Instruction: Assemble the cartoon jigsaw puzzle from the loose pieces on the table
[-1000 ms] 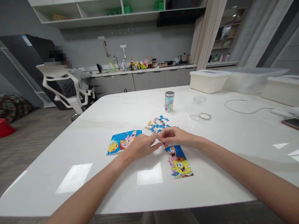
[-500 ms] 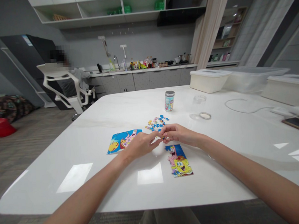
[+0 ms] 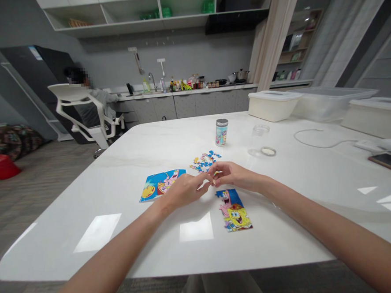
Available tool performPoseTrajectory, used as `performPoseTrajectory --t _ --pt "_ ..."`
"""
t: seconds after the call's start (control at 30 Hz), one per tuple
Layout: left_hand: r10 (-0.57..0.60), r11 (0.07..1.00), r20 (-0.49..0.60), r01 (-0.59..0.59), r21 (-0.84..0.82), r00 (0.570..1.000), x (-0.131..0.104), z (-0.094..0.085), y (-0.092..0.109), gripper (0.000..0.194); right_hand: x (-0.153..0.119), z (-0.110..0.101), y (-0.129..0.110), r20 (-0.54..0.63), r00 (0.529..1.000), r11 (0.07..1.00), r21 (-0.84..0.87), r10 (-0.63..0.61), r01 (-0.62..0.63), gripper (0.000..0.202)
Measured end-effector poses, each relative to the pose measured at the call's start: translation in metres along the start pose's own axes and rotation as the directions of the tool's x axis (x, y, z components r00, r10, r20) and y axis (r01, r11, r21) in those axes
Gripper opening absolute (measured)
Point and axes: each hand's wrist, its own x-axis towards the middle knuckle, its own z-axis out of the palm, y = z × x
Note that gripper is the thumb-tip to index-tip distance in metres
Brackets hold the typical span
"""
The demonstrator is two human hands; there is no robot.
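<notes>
Fingertips of my left hand (image 3: pixel 189 186) and my right hand (image 3: pixel 233 175) meet above the white table, pinched around a small puzzle piece (image 3: pixel 214 182) that they mostly cover. Just below lies a partly joined puzzle (image 3: pixel 234 210) with a yellow and a pink cartoon figure; its left edge is uneven. Loose puzzle pieces (image 3: pixel 203 161) are spread behind my hands, some hidden by my right hand. A blue picture sheet (image 3: pixel 154 184) rests under and beside my left hand, partly covered by it.
A cartoon-print tin (image 3: pixel 221 133) stands behind the loose pieces. Right of it are a clear jar (image 3: pixel 260 133) and a round lid (image 3: pixel 268 151). Storage boxes (image 3: pixel 274 105), a cable and a phone (image 3: pixel 390 164) lie right. A person (image 3: pixel 95 104) sits at back left.
The small piece between my fingertips has turned and shows a paler side. Both hands have stayed nearly in place.
</notes>
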Motion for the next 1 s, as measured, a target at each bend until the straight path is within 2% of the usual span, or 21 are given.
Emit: performPoseTrajectory --t 0.17,0.4,0.6,0.83,1.0 --pt "-0.024 1.000 0.024 0.025 -0.013 0.999 -0.0008 0.0016 -0.0006 0.014 0.0003 0.0022 0.0003 -0.056 0.998 1.000 0.022 0.008 -0.007 0.036" --pt "-0.011 1.000 -0.002 0.011 -0.018 1.000 -0.0007 0.0025 -0.0033 0.018 -0.0012 0.0022 -0.0011 -0.027 0.999 1.000 0.025 0.018 -0.017 0.036" --pt "-0.023 1.000 -0.017 0.023 0.016 1.000 -0.0013 0.0037 -0.0036 0.017 0.0011 -0.0007 0.0018 -0.076 0.997 0.999 0.016 0.030 -0.029 0.036" --pt "-0.023 0.999 -0.015 0.024 0.023 1.000 -0.0016 0.0054 -0.0032 0.019 -0.0004 0.0024 -0.0015 -0.027 0.999 0.999 -0.010 0.035 -0.035 0.032" --pt "-0.023 1.000 -0.010 0.023 0.001 1.000 -0.0018 0.0045 -0.0033 0.019 0.0007 0.0009 0.0004 -0.039 0.999 0.999 0.007 0.032 -0.031 0.033"
